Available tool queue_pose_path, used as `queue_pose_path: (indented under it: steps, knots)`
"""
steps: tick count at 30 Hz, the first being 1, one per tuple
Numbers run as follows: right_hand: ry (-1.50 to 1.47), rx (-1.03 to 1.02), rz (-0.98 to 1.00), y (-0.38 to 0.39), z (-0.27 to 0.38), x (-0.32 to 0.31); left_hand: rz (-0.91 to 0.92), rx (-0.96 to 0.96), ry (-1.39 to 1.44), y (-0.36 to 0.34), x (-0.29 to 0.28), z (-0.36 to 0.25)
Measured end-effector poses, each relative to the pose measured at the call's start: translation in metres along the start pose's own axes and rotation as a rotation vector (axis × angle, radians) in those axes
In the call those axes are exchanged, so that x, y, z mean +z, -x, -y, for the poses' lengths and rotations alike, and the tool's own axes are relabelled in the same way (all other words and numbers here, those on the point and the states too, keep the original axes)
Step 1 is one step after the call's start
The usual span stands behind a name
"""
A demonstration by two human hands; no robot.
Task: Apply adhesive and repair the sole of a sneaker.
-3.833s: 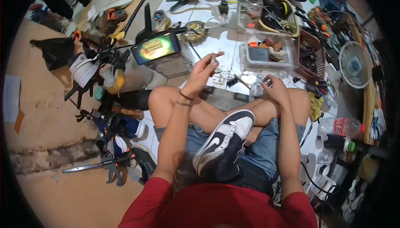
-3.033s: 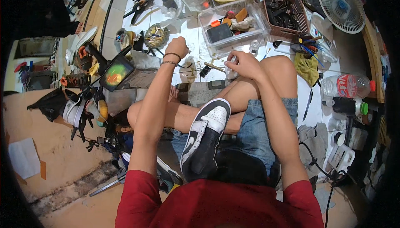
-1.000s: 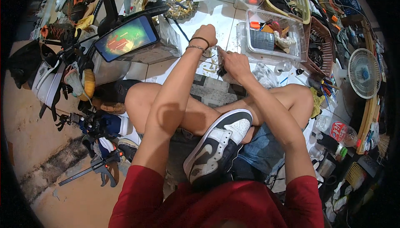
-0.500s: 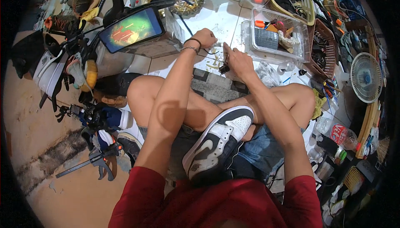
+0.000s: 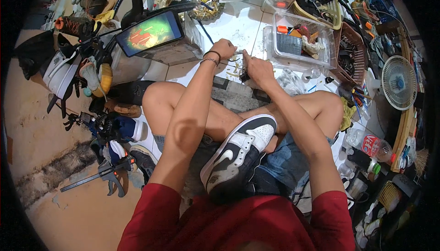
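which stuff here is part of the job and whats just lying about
Likely in the job:
left hand
right hand
small dark thing by the right hand
black-and-white sneaker

Seemingly just lying or standing about:
fan
phone
clamp
red-capped bottle

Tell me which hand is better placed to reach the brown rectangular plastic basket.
Probably the right hand: it sits nearer the brown basket, with the left hand farther away.

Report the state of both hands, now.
Left hand: fingers curled; whether it holds anything cannot be told.
Right hand: one finger extended toward the left hand; what it holds, if anything, cannot be told.
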State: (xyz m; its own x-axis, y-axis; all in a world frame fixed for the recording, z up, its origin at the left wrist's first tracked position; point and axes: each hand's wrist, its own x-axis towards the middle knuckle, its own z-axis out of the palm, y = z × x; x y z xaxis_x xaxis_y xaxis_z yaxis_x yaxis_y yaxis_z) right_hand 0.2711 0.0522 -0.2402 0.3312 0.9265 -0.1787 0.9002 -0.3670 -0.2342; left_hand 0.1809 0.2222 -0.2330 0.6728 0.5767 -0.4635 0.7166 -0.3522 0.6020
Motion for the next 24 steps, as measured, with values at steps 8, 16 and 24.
queue_pose_path:
  steps: [8,16,24]
  knots:
    - [-0.400,0.013,-0.208,0.031,-0.005,-0.044,-0.124,0.125,0.040,0.018,-0.001,-0.009]
    - [-0.624,0.132,-0.077,0.100,-0.020,-0.066,-0.375,0.045,-0.082,0.014,-0.011,-0.016]
    - [-0.790,0.135,-0.116,0.078,-0.027,-0.061,-0.360,0.306,-0.059,-0.003,0.006,-0.033]
